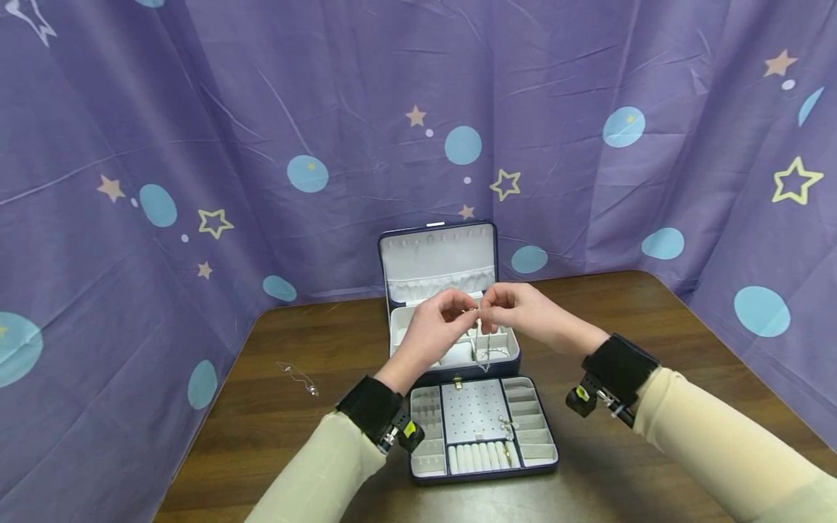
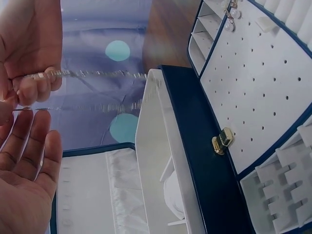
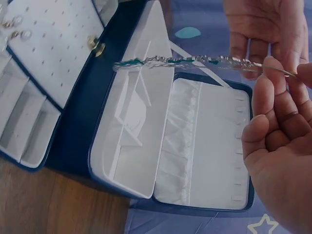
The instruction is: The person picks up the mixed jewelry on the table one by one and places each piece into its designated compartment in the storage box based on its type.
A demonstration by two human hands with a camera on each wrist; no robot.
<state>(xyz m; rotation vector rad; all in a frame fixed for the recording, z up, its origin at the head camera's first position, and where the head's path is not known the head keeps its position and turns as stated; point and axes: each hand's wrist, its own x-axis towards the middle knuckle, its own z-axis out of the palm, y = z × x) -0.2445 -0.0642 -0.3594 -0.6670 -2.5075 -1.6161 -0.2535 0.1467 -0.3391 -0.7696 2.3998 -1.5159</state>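
Note:
Both hands meet over the open jewelry box (image 1: 519, 356), holding a sparkly silver bracelet (image 3: 185, 62) by its two thin ends. Thumb and fingers of my left hand (image 1: 434, 327) pinch one end. My right hand (image 1: 530, 312) pinches the other, its fingertips right beside the left ones. The bracelet droops between them as a narrow loop above the box's white compartments (image 3: 122, 165). In the left wrist view its two strands (image 2: 97, 74) run side by side. Fingers partly hide the end pieces.
In front of the box lies a tray (image 1: 487, 477) with ring rolls (image 1: 474, 457), side compartments and pearl earrings (image 1: 506, 426). A thin necklace (image 1: 301, 379) lies on the wooden table (image 1: 261, 450) at left. The raised lid (image 1: 438, 254) stands before a purple curtain (image 1: 366, 87).

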